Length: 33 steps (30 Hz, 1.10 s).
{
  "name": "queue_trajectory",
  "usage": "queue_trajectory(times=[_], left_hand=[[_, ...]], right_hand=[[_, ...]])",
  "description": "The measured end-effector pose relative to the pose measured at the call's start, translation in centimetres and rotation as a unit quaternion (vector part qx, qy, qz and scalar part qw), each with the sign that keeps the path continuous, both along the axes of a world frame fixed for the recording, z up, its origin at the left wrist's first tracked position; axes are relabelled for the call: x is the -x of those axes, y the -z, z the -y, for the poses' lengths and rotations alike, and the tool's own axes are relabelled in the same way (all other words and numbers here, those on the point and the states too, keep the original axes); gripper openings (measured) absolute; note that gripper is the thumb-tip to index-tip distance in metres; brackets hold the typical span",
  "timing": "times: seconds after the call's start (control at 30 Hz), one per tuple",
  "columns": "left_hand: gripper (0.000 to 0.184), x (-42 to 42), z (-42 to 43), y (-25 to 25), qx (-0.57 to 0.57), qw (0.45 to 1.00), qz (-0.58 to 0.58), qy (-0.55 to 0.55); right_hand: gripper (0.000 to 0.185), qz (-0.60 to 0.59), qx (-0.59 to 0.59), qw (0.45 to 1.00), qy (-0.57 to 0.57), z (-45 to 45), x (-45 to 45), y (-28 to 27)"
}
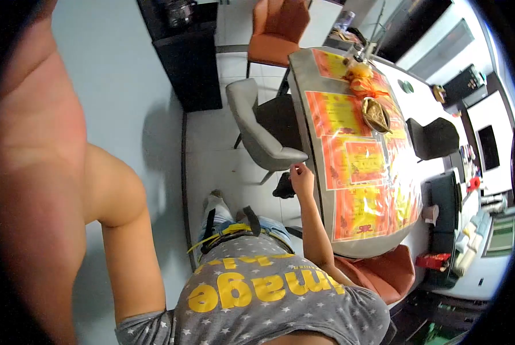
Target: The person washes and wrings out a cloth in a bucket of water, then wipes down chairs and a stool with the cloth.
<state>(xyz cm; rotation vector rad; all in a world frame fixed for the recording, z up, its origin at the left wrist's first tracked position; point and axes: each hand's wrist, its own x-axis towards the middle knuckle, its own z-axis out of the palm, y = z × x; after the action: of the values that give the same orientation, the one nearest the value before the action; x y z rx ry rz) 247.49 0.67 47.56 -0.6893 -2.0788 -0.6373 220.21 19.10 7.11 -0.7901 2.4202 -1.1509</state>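
Observation:
My left hand is raised very close to the camera, filling the left edge. It is blurred, and its fingers are cut off from view. Just off the near side of the dining table, my right hand has its fingers curled closed. From it hangs a small black crumpled thing, perhaps cloth; its kind cannot be made out. The tip of a grey chair's backrest lies just beyond that hand.
Red and yellow printed sheets cover the table under shiny plastic. A basket stands on them. Orange chairs sit at the table's ends, a dark chair across it. A pale wall and black cabinet flank the left.

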Motion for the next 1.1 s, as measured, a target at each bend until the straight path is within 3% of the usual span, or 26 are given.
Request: queue_trajectory(times=[0.07,0.13,0.23,0.27,0.3,0.33,0.37,0.43,0.5,0.57,0.63,0.67,0.7,0.73,0.83,0.87,0.93,1.03,1.1], left_hand=[[0.056,2.3,3.2,0.3,-0.018,1.0,0.014,0.022],[0.056,5.3,7.0,0.7,-0.047,0.998,0.033,0.04],[0.056,11.6,13.1,4.4,-0.144,0.984,0.105,0.018],[0.055,14.3,15.1,7.0,-0.185,0.97,0.157,-0.014],[0.044,17.2,16.6,10.6,-0.235,0.952,0.191,-0.053],[0.042,19.7,19.9,14.4,-0.074,0.949,0.253,-0.172],[0.046,22.3,22.1,19.7,-0.238,0.885,0.374,-0.142],[0.063,25.6,25.6,29.3,-0.139,0.815,0.483,-0.288],[0.088,27.8,29.7,40.3,-0.093,0.772,0.534,-0.333],[0.103,28.9,31.6,47.7,-0.1,0.685,0.622,-0.366],[0.107,29.7,31.5,50.2,-0.153,0.62,0.678,-0.364],[0.105,30.2,31.8,51.0,-0.159,0.627,0.659,-0.385],[0.103,30.9,32.6,51.5,-0.152,0.611,0.69,-0.357],[0.101,31.2,33.0,51.7,-0.147,0.591,0.722,-0.33],[0.093,30.9,33.6,50.7,-0.235,0.588,0.721,-0.282],[0.093,31.0,33.4,50.3,-0.232,0.588,0.722,-0.28],[0.08,31.0,32.9,50.0,-0.353,0.557,0.706,-0.26],[0.067,30.6,34.0,52.8,-0.38,0.574,0.701,-0.186],[0.063,30.2,34.5,54.5,-0.364,0.573,0.699,-0.223]], right_hand=[[0.022,-0.06,0.031,0.998,0.02,0.5,0.3,0.7],[0.03,0.007,-0.01,0.997,0.081,1.2,0.5,0.9],[0.044,0.016,-0.063,0.979,0.195,1.7,2.2,4.5],[0.051,0.121,-0.097,0.961,0.228,2.0,3.1,5.5],[0.059,0.225,-0.125,0.931,0.257,2.3,3.9,6.6],[0.059,0.234,-0.121,0.923,0.28,2.8,4.7,7.7],[0.064,0.289,-0.126,0.903,0.292,3.1,5.6,9.1],[0.077,0.349,-0.092,0.878,0.314,3.9,6.2,11.3],[0.077,0.338,-0.099,0.868,0.35,5.2,6.8,13.1],[0.079,0.341,-0.146,0.858,0.355,6.9,7.0,12.2],[0.078,0.374,-0.106,0.847,0.363,7.2,6.9,12.7],[0.077,0.405,-0.071,0.838,0.359,7.1,6.9,13.2],[0.075,0.422,-0.098,0.826,0.36,8.4,6.2,6.8],[0.075,0.423,-0.099,0.823,0.366,8.2,6.4,7.7],[0.071,0.524,-0.085,0.77,0.353,7.1,6.5,10.1],[0.071,0.566,-0.032,0.757,0.325,6.8,6.5,10.5],[0.071,0.604,0.023,0.74,0.295,7.1,6.4,9.5],[0.063,0.622,0.061,0.718,0.306,7.2,5.9,9.0],[0.052,0.641,0.072,0.697,0.314,6.7,5.9,11.1]])
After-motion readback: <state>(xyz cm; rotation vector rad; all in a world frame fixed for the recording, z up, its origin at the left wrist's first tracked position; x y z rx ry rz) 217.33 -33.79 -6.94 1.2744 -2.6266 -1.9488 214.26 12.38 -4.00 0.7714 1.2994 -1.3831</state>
